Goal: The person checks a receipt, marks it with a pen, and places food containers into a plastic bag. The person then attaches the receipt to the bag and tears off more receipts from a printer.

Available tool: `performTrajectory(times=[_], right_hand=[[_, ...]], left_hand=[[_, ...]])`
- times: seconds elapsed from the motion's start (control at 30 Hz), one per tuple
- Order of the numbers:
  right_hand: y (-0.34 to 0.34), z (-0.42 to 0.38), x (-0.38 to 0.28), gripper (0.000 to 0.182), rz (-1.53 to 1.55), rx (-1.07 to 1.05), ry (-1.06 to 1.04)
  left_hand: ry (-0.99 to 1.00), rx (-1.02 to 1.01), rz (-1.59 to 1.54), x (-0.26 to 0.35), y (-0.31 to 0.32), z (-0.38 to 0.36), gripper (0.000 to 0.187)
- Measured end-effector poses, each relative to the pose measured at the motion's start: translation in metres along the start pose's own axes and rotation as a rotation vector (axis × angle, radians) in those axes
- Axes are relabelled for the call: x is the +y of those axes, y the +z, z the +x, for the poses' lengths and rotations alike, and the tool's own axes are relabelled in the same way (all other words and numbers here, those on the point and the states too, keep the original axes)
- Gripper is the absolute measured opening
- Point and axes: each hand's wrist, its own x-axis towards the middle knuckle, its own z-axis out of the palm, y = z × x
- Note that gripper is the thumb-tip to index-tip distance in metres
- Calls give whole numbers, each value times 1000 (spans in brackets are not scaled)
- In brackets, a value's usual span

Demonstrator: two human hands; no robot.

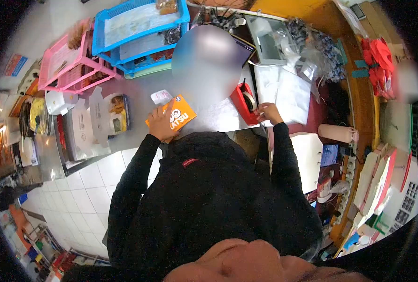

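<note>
A flat orange box [183, 113] with white and black lettering lies tilted at the near edge of the metal counter. My left hand [159, 123] grips its left end, fingers over the top. A red tape dispenser [239, 105] with a roll of tape [248, 99] stands to the right of the box. My right hand [268, 113] is at the dispenser's right side near its front end, fingers bent together. Whatever is between those fingertips is too small to make out. A crumpled white paper [161, 97] lies just beyond the box.
Blue stacked trays [141, 54] and a pink rack [68, 70] stand at the back left. An open food box [119, 115] sits on the left of the counter [143, 84]. White plastic sheets [284, 91] lie right of the dispenser. A blurred round patch covers the counter's middle.
</note>
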Motion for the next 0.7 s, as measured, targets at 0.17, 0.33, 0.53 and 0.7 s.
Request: performTrajectory(times=[0.17, 0.33, 0.53, 0.7], right_hand=[[16, -31, 1, 30, 129, 117, 41], [6, -88, 26, 26, -272, 365, -15], [14, -57, 90, 26, -1479, 531, 9], [43, -54, 72, 22, -324, -19, 121]], left_hand=[[-4, 7, -9, 5, 0, 2, 124], [-70, -151, 32, 6, -8, 6, 122], [-182, -123, -183, 16, -27, 4, 117], [-219, 192, -155, 29, -29, 2, 112]])
